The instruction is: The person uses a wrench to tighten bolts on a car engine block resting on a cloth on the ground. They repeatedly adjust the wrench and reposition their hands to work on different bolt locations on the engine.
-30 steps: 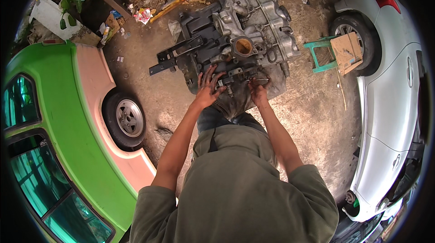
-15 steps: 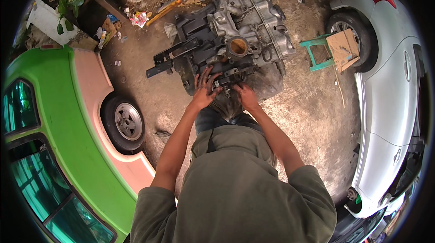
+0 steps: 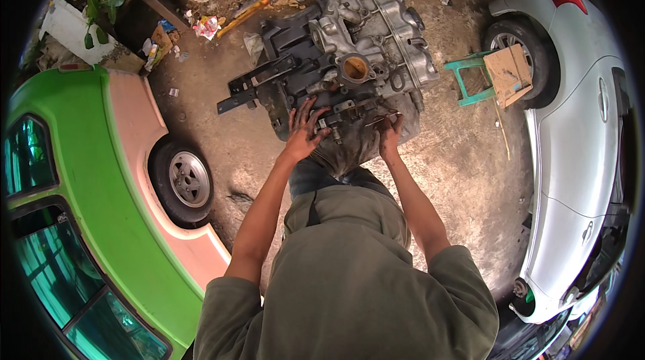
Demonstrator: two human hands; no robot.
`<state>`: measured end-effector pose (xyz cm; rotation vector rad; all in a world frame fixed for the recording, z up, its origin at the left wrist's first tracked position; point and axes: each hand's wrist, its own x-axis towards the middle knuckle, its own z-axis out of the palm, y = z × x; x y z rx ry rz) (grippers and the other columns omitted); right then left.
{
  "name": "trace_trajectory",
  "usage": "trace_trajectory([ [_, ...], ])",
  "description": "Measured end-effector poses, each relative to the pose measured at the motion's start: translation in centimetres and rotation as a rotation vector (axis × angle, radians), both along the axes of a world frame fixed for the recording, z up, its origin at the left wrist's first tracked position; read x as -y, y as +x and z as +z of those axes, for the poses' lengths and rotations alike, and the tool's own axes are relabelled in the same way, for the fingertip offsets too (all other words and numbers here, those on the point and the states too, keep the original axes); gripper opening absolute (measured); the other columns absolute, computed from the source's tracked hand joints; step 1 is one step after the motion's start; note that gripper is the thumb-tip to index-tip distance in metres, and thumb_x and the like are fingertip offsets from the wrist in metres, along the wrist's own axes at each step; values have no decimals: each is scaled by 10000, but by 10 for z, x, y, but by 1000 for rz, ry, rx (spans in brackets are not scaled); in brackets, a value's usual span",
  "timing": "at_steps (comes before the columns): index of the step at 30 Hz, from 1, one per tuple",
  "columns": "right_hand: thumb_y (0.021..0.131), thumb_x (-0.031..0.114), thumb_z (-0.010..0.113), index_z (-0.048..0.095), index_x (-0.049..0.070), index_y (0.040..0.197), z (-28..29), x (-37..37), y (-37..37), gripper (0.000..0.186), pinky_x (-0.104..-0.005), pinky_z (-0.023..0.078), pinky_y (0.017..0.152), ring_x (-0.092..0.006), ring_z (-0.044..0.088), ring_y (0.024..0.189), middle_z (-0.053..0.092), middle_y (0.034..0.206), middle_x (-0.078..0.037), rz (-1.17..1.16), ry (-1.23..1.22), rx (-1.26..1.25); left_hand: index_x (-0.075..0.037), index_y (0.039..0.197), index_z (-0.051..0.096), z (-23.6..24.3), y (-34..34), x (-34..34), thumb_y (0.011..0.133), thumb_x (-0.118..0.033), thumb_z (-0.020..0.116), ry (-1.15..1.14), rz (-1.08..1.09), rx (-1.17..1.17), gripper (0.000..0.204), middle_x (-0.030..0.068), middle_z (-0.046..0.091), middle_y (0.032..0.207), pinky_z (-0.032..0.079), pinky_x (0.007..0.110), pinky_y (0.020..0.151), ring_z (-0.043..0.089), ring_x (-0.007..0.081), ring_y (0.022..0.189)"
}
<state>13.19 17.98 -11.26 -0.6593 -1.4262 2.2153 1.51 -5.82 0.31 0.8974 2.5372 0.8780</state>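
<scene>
A large engine [image 3: 376, 44] of grey cast metal with dark parts stands on the ground in front of me. My left hand [image 3: 306, 131] lies on its near side, fingers spread over the dark metal, beside a small bracket-like fitting [image 3: 336, 121]. My right hand [image 3: 390, 135] is at the near right corner, closed around a thin metal tool [image 3: 381, 120] whose exact kind I cannot make out. A round port [image 3: 354, 69] with a rusty brown inside faces up above my hands. Two dark metal brackets [image 3: 259, 79] jut out at the engine's left.
A green and pink vehicle [image 3: 87, 138] stands at the left, a silver car [image 3: 578, 138] at the right. Near the car's wheel, a green stool [image 3: 467, 78] has a cardboard piece [image 3: 508, 72] on it. Litter [image 3: 207, 27] and a yellow strip [image 3: 245, 16] lie behind the engine.
My right hand has moved right, away from the small fitting to the engine's near right corner, and a thin metal tool now shows in it. My left hand stays in place.
</scene>
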Motion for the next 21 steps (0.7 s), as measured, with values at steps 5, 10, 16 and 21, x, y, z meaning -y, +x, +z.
trace_trajectory([
  [5, 916, 83, 523, 256, 101, 1381, -47, -11, -6, 537, -313, 471, 831, -204, 582, 962, 617, 1039, -118, 95, 259, -62, -274, 1403, 445, 2, 0, 1, 895, -553, 531, -5, -1, 15, 585, 67, 217, 1572, 45, 499, 1178, 129, 254, 1477],
  [10, 929, 176, 529, 284, 199, 1383, -46, -9, -3, 516, -347, 452, 850, -196, 536, 965, 575, 1123, -93, 80, -300, -105, -275, 1405, 442, 3, -2, 0, 895, -540, 541, -35, -4, 27, 583, 68, 212, 1575, 40, 500, 1180, 122, 253, 1478],
  [16, 950, 262, 510, 356, 270, 1302, -14, -2, -13, 385, -371, 454, 816, -200, 521, 896, 540, 1045, -79, -8, -628, -132, -275, 1403, 443, 3, -2, 1, 892, -489, 577, -21, -4, 46, 571, 69, 216, 1574, 48, 509, 1177, 121, 258, 1479],
  [21, 960, 248, 472, 337, 309, 1287, -32, -7, -20, 359, -446, 461, 828, -226, 533, 891, 514, 1046, -48, -69, -709, -78, -288, 1410, 430, 2, -3, 0, 901, -494, 563, -17, -3, 32, 566, 61, 204, 1579, 46, 515, 1176, 121, 257, 1479],
])
